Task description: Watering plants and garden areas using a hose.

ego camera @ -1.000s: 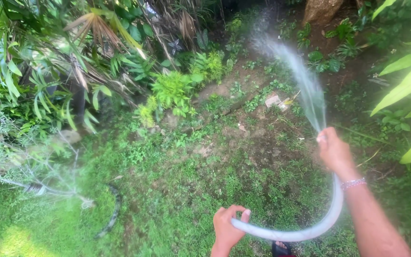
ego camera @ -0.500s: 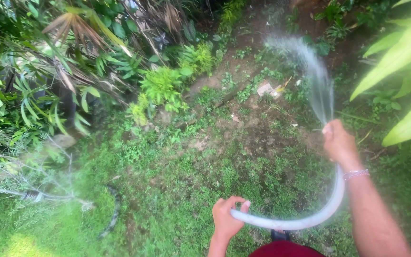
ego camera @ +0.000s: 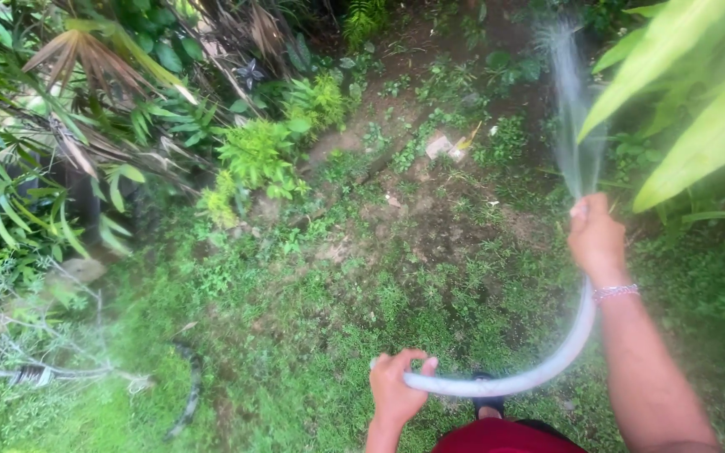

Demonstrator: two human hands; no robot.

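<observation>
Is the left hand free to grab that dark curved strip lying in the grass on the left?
Probably not as things stand. The left hand is closed around the pale hose, and the dark curved strip lies well off to its left in the grass, though nothing blocks the way.

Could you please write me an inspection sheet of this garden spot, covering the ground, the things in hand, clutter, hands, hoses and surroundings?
Surface: ground of patchy low green weeds, with bare soil farther off.
Things in hand: pale hose, curving between both hands; water spray fans from its end toward the upper right.
Clutter: pale scrap of litter on the soil.
Hands: left hand closed around the hose lower down; right hand gripping the hose end, beaded bracelet on the wrist.
Cables: dark hose lying in the weeds at lower left.
Surroundings: leafy shrubs at left, small fern, broad green leaves at right.
</observation>
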